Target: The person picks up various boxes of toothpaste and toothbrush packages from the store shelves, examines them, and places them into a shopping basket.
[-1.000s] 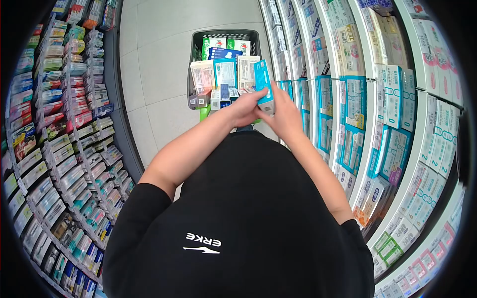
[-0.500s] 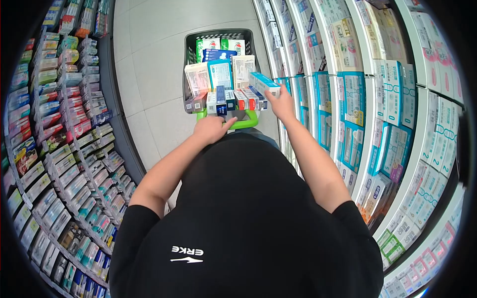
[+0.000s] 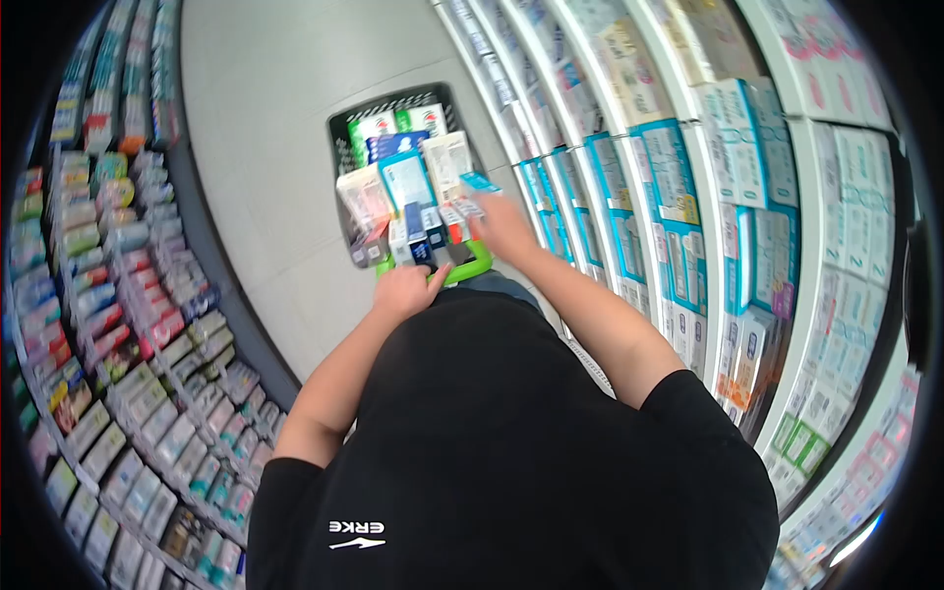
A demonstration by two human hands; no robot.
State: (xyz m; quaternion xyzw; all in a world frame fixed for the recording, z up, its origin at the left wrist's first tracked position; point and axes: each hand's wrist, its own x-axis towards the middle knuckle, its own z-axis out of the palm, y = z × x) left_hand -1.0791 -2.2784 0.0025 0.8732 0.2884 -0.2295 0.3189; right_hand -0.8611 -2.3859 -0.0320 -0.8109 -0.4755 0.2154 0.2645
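Note:
My left hand point(image 3: 403, 289) is closed around the green handle point(image 3: 476, 265) at the near end of a dark basket point(image 3: 338, 128). At the basket's right side, my right hand point(image 3: 503, 232) grips a blue-and-white box point(image 3: 479, 183); motion blurs the fingers, and the hand hides most of the box. Small upright boxes stand close together near the handle, among them a dark blue box point(image 3: 417, 234). Behind them lean a light blue-framed box point(image 3: 405, 180), a pinkish-white box point(image 3: 365, 198) and a cream-white box point(image 3: 448, 161). Green-and-white packs point(image 3: 373, 128) lie at the far end.
On the right, white shelves point(image 3: 691, 162) hold rows of blue and white cartons point(image 3: 673, 177). A dark-edged rack point(image 3: 211, 231) of small packaged goods runs along the left. Grey floor tiles point(image 3: 265, 128) lie between them.
My right hand has brought the blue-and-white box left and in against the basket's right side. The view has turned, so the basket appears tilted and farther left. My left hand stays on the handle.

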